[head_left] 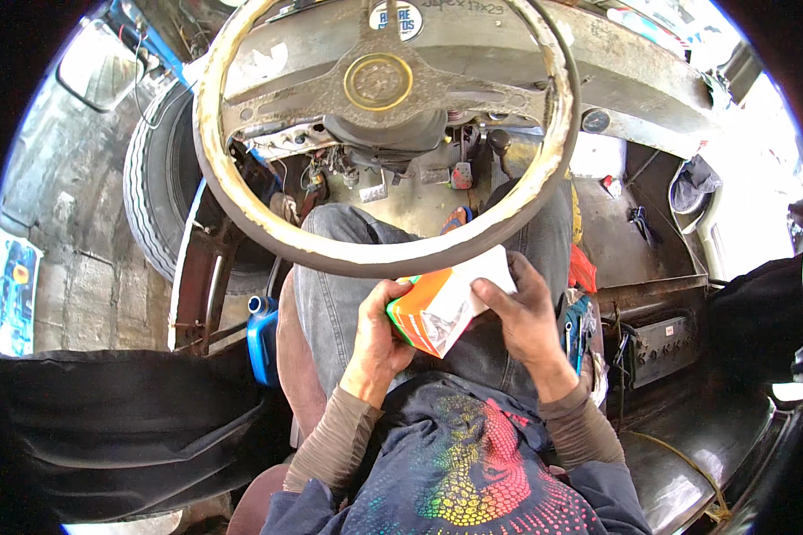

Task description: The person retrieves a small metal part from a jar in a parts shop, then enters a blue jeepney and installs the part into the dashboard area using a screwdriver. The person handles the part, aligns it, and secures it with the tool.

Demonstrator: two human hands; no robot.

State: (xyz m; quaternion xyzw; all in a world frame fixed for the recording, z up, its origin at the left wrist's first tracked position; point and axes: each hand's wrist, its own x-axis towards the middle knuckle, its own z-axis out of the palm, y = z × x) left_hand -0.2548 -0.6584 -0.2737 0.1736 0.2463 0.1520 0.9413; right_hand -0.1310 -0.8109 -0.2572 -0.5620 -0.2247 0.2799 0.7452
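A small cardboard box (417,314) in orange, white and green is between my two hands, above my lap and just under the near rim of the steering wheel (379,259). My left hand (382,337) grips its left side, thumb along the upper edge. On the right, my right hand (530,319) holds the white part of the box, with the thumb on top and the fingers behind. The box is tilted, and a printed picture shows on its near face. Whether anything lies inside is hidden.
Pedals (461,176) and a dark lever knob (499,140) show beyond the wheel. To the left stand a large tyre (156,192) and a blue jug (262,343). Tools (577,332) and red plastic (583,269) lie right of my leg. Black cloth (134,428) hangs at left.
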